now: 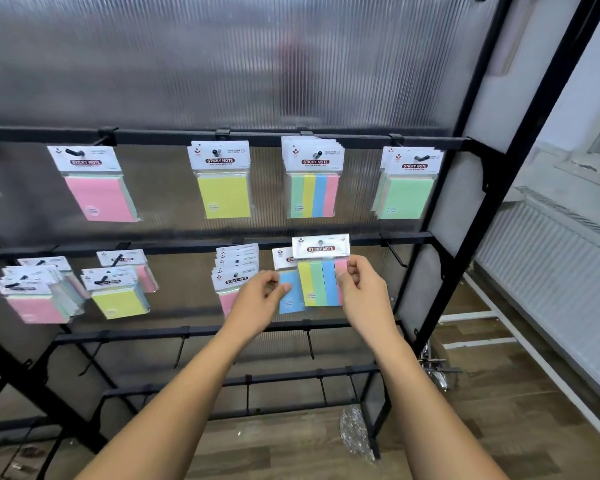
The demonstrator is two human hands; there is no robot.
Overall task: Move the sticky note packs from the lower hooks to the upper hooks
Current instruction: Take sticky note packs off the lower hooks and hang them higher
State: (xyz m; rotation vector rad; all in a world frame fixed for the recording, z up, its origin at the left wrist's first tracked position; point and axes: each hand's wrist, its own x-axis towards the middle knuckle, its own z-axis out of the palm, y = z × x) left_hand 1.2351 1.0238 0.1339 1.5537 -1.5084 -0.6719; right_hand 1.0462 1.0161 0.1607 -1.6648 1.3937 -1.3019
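Right hand (357, 289) pinches striped pack (317, 284) — (blue pack (289, 301) behind)

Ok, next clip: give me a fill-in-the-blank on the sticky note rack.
The right hand pinches the striped pack by its ____ edge. Packs hang at ____ spots on the upper rail. The upper rail's leftmost pack is ____. The plain pack just left of the striped pack is ____.
Missing: right; four; pink; blue.

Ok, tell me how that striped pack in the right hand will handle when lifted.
Probably light: the right hand pinches the striped pack by one edge alone. The note block likely stays stiff, but the thin header card may bend. It looks glossy, so possibly slippery.
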